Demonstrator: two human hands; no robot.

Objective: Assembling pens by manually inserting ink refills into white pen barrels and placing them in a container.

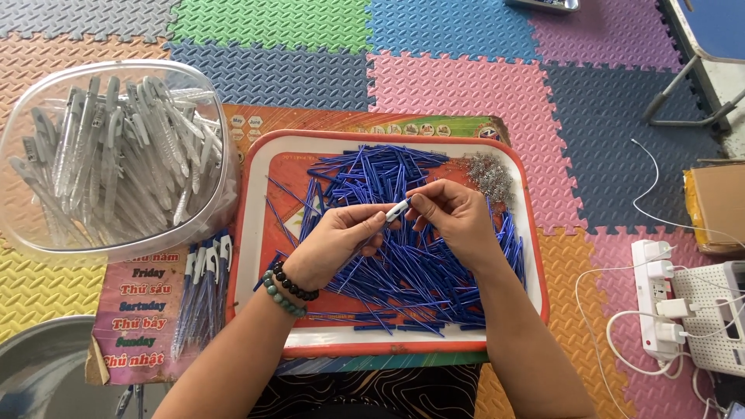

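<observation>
My left hand (pixel 335 242) and my right hand (pixel 456 219) meet above an orange tray (pixel 256 233) with a white rim. Together they pinch a small clear pen part (pixel 397 209) with a blue refill in it, left fingers at its lower end, right fingertips at its upper end. A heap of several thin blue refills (pixel 411 268) fills the tray under both hands. A small pile of metal springs (pixel 489 174) lies at the tray's far right corner. My left wrist wears bead bracelets.
A clear plastic tub (pixel 116 155) of transparent pen barrels stands at the left. Assembled blue pens (pixel 203 291) lie beside the tray's left edge. A white power strip (pixel 656 299) with cables and a cardboard box (pixel 718 206) sit at the right, on coloured foam floor mats.
</observation>
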